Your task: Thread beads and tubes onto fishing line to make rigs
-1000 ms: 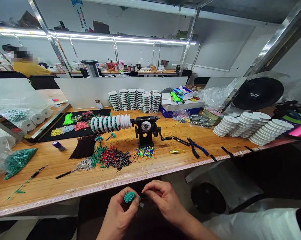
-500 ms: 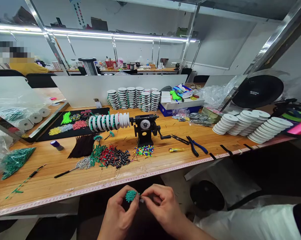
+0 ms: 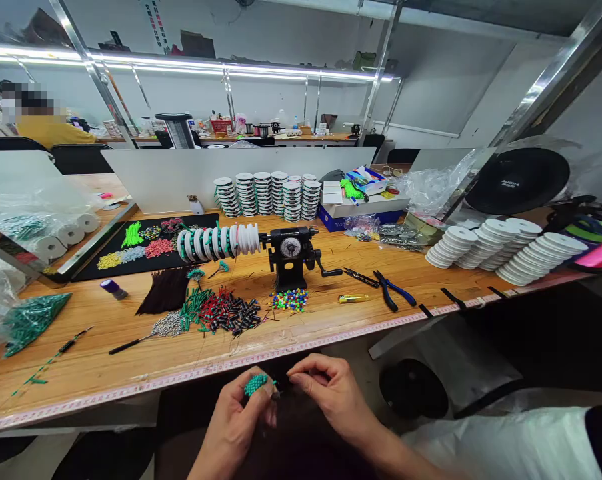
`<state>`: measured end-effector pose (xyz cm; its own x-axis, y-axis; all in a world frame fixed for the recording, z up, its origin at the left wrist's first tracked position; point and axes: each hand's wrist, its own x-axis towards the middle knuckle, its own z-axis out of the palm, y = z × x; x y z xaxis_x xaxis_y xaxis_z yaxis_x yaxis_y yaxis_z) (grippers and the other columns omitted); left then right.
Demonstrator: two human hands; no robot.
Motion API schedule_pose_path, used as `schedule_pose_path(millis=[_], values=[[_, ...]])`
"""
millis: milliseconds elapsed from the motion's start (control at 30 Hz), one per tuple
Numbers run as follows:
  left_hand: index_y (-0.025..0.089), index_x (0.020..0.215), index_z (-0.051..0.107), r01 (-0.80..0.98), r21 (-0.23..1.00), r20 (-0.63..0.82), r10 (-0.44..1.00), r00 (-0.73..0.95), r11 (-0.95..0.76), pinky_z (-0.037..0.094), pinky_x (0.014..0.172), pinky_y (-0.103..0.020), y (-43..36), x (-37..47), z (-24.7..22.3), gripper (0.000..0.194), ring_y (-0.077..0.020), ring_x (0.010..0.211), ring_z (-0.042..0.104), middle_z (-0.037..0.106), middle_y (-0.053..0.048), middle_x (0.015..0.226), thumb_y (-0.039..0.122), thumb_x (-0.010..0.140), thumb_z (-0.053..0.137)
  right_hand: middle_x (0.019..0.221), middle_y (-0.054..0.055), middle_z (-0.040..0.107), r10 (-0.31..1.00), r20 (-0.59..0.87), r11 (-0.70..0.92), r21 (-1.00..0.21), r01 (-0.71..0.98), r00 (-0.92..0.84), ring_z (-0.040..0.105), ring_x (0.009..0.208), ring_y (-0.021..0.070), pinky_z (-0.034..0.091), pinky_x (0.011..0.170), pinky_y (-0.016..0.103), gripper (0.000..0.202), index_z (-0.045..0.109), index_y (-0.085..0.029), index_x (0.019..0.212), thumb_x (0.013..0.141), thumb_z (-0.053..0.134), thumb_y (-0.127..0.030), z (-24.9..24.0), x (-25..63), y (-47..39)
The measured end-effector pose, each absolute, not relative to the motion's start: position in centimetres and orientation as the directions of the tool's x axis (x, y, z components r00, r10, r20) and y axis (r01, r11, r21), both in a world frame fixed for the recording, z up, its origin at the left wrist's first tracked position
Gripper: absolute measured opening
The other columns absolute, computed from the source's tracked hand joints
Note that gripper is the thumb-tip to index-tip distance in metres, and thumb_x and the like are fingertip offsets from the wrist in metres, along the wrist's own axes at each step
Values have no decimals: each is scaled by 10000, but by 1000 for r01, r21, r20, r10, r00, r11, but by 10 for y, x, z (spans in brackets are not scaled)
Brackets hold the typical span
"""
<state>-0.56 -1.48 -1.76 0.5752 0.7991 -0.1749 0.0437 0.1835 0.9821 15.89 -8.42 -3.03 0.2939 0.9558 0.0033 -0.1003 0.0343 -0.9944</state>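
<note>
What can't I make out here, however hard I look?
All in the head view:
Underside of the green bead cluster: hidden by the left hand.
Whether the right hand pinches anything: too small to tell.
Dial markings: too small.
Pink item: cut off by right edge.

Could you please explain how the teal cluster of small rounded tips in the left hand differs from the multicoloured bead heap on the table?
The teal cluster of small rounded tips is one colour; the multicoloured bead heap mixes blue, yellow and green. The cluster is held in the left hand; the heap lies on the wooden table. The cluster is bunched tightly; the heap is loosely spread. Both have many small pieces.
</note>
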Motion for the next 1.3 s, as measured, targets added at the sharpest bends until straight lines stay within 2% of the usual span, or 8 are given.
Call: schedule_pose_path(millis=[67,200,433,733,967,1200,1300], values=[[184,700,612,27,981,-169,782,601,191,363,518,-237,-14,-6,-17,354,-130,489,454,550,14,524,496,865,640,754,34,726,952,22,51,-995,-89,306,625,685,163,466,625,230,209,796,-177,827,831,753,-381,-30,158,-84],[176,813,688,100,994,-97,804,586,47,430,621,-241,-13,-7,-15,316,-162,626,553,644,-25,667,482,877,648,695,20,698,945,28,69,-991,-114,325,569,619,135,433,581,215,232,802,-182,811,813,775,-412,-32,157,-83],[182,812,698,137,985,4,806,592,-106,467,653,-226,-18,-7,-8,326,-171,671,584,645,-24,697,486,899,616,620,6,640,946,-41,37,-972,-231,321,450,559,101,339,527,204,289,813,-189,775,735,839,-474,-39,157,-79],[189,801,691,134,979,44,796,603,-156,459,633,-192,-19,-8,-13,263,-143,654,567,624,-4,687,414,917,620,638,-9,674,959,27,118,-942,-314,281,529,576,95,383,560,189,162,830,-265,772,737,865,-420,-31,153,-79],[178,765,670,143,976,45,793,608,-165,451,600,-190,-20,-7,-14,288,-138,634,531,597,-3,669,416,916,612,640,-3,685,974,-27,65,-916,-396,224,584,596,104,442,600,189,163,832,-271,772,724,874,-422,-29,153,-80],[173,756,675,182,963,47,791,611,-198,446,578,-187,-22,-3,-12,291,-136,624,527,611,-8,672,407,915,610,608,-2,650,975,-26,61,-923,-380,219,546,558,104,419,566,199,214,813,-202,765,739,856,-409,-29,152,-81],[178,781,671,192,965,30,800,600,-180,461,571,-185,-23,-3,-11,257,-141,619,567,645,-12,673,398,906,623,574,-17,586,967,11,77,-965,-250,255,454,501,90,345,500,203,224,780,-167,774,809,784,-388,-28,151,-83]])
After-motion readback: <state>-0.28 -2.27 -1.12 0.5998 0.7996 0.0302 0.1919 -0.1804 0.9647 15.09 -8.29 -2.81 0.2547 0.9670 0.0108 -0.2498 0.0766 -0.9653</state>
